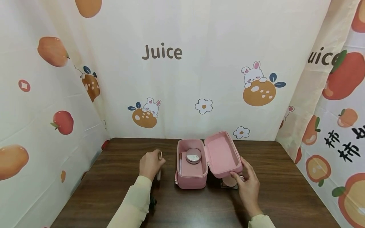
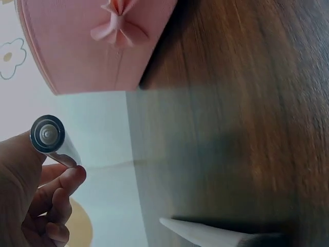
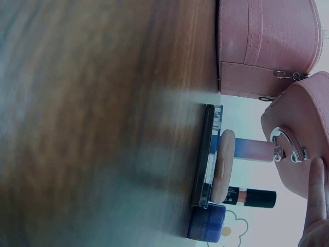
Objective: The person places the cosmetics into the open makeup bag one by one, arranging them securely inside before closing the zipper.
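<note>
A pink cosmetic case point(image 1: 191, 182) stands with its lid point(image 1: 222, 155) swung out to the right. My right hand point(image 1: 248, 186) holds the lid by its edge, with a fingertip near the metal handle point(image 3: 290, 144) in the right wrist view. Left of the case, my left hand point(image 1: 150, 164) pinches a small cylindrical cosmetic tube point(image 2: 49, 135), its round end towards the left wrist camera. Inside the case lie a round silver-topped compact point(image 1: 194, 155) and a slim pinkish tube point(image 1: 180, 163). A pale tapered tube point(image 2: 200, 231) is on the table below the left hand.
Beside the lid sit a flat palette point(image 3: 208, 154), a beige puff point(image 3: 224, 167), a blue-lidded jar point(image 3: 206, 224), a black-capped tube point(image 3: 257, 198) and a pink-blue tube point(image 3: 254, 150). A dark object point(image 1: 153, 201) lies by the left sleeve. Printed curtains surround the wooden table point(image 1: 182, 209).
</note>
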`<move>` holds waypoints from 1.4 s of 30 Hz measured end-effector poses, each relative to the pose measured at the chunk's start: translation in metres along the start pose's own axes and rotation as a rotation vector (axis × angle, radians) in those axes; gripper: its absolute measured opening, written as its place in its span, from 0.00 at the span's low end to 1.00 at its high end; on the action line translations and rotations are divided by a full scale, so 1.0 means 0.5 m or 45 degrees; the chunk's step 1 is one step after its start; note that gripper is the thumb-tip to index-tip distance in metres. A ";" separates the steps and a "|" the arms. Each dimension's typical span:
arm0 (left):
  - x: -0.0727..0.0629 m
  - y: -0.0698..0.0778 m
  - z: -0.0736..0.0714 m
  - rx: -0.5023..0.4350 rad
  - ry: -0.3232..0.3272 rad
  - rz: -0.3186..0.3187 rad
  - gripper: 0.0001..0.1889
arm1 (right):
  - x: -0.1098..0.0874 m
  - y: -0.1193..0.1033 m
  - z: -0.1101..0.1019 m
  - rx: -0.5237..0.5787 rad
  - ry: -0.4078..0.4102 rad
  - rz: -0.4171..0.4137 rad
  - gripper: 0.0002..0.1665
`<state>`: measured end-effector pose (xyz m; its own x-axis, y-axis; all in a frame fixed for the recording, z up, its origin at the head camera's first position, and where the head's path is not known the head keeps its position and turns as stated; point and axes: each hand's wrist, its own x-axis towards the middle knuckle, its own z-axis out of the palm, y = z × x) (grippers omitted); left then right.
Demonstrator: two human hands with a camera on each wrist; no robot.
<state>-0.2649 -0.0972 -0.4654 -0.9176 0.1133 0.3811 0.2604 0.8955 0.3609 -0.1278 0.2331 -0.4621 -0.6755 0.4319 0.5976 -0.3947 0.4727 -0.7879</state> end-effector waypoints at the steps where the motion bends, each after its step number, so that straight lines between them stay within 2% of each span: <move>1: 0.001 0.004 0.000 0.002 0.000 0.001 0.13 | 0.000 0.000 0.000 -0.007 0.001 0.002 0.39; 10: 0.010 0.035 -0.007 0.007 0.028 0.044 0.15 | -0.001 -0.003 0.000 -0.013 0.000 0.007 0.39; 17: 0.013 0.037 -0.016 -0.009 0.029 0.045 0.14 | -0.001 -0.002 0.004 -0.044 0.002 0.022 0.39; 27: 0.020 0.068 -0.024 -0.034 0.045 0.053 0.15 | -0.006 0.079 0.003 0.019 0.001 0.028 0.42; 37: 0.037 0.107 -0.042 -0.065 0.100 0.087 0.14 | -0.004 0.077 0.001 0.020 -0.009 0.013 0.42; 42: 0.044 0.127 -0.052 -0.091 0.079 0.077 0.14 | -0.001 0.041 0.001 0.016 -0.016 -0.008 0.41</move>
<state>-0.2605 -0.0490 -0.4119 -0.8796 0.1373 0.4555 0.3377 0.8546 0.3945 -0.1355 0.2422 -0.4785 -0.6808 0.4193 0.6006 -0.4068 0.4654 -0.7861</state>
